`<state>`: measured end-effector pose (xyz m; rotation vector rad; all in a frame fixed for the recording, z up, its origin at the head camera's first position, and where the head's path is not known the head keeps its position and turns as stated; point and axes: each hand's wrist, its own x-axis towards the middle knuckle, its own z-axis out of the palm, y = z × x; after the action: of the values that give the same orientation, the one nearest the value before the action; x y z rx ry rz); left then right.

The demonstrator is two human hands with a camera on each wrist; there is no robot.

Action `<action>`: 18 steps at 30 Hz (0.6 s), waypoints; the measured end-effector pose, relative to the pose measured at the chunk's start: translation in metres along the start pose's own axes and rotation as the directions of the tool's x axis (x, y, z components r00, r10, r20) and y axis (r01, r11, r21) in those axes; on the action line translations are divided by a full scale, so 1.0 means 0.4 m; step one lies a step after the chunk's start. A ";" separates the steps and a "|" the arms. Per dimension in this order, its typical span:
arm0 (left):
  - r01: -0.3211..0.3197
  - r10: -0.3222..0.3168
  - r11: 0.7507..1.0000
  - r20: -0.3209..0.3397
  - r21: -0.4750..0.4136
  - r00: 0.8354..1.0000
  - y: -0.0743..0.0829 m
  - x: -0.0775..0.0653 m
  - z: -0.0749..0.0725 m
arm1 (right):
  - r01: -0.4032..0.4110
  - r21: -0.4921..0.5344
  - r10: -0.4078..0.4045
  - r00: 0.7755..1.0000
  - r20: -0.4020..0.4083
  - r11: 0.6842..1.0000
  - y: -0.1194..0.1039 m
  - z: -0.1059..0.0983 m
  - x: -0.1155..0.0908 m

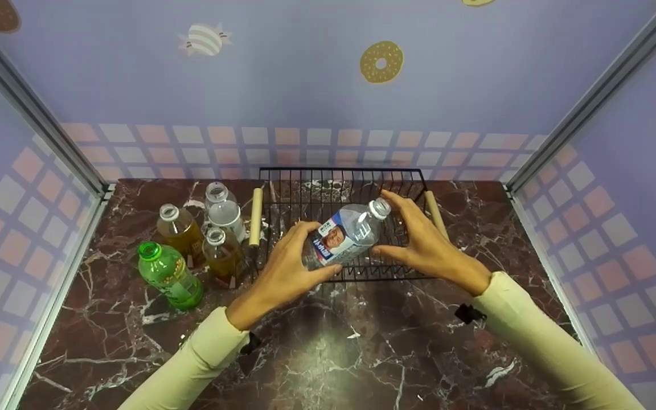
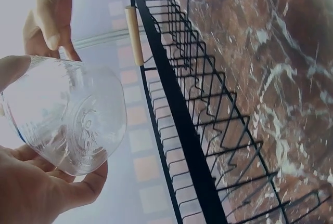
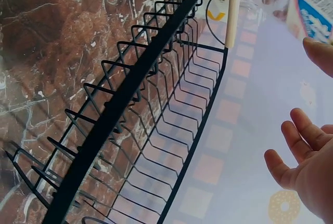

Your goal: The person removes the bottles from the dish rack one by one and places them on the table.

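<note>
Above a black wire basket (image 1: 342, 278), my left hand (image 1: 291, 259) grips the lower part of a clear plastic bottle (image 1: 356, 228) with a blue and white label. The bottle is tilted, its uncapped neck up and to the right. In the left wrist view, the fingers and thumb wrap the bottle (image 2: 83, 115) near its base. My right hand (image 1: 422, 239) is beside the neck, thumb and fingers spread around that end. In the right wrist view, the right hand (image 3: 307, 161) has its fingers apart with nothing between them.
Left of the basket stand a green bottle (image 1: 171, 279), two bottles with amber labels or tint (image 1: 183, 233) and a clear bottle (image 1: 225, 213), all uncapped. The basket has wooden handles (image 1: 256, 216) at both ends. Patterned walls (image 1: 305, 102) enclose the marble-look table (image 1: 351, 353).
</note>
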<state>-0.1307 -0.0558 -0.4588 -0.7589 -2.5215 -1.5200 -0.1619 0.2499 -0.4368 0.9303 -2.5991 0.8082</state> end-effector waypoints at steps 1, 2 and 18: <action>-0.002 0.002 1.000 -0.008 -0.013 1.000 0.001 -0.004 0.001 | 0.001 0.000 -0.001 1.000 -0.004 1.000 0.003 0.002 -0.001; -0.005 0.004 1.000 -0.017 -0.026 1.000 0.002 -0.009 0.003 | 0.003 0.001 -0.003 1.000 -0.009 1.000 0.006 0.004 -0.002; 0.028 -0.039 0.988 -0.071 -0.153 0.997 0.001 -0.104 0.040 | 0.019 0.206 -0.019 1.000 -0.002 0.978 0.043 0.052 -0.026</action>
<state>-0.0915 -0.0571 -0.4802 -0.6683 -2.3993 -1.7332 -0.1664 0.2539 -0.4651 1.0082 -2.5373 1.0883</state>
